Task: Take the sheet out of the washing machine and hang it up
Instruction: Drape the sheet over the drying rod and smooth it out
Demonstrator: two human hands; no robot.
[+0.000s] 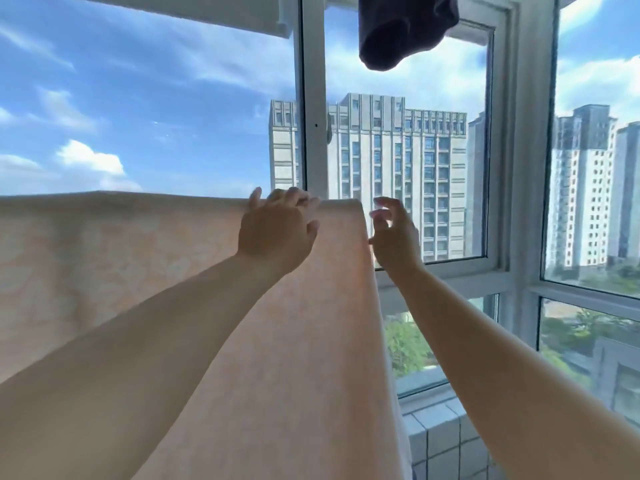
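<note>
Head view: the pale peach sheet (145, 271) hangs draped over a line that it hides, filling the frame from 9 o'clock down to 6 o'clock. Left hand (277, 233) rests on its top fold near the right edge, fingers loosely spread. Right hand (394, 237) hovers just beside that edge toward 3 o'clock, fingers loosely curled and holding nothing; a dark garment (405, 29) hangs at 12 o'clock before the window frame (313, 98).

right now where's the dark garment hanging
In the head view the dark garment hangs at top centre, before the window frame, above the sheet.
</note>
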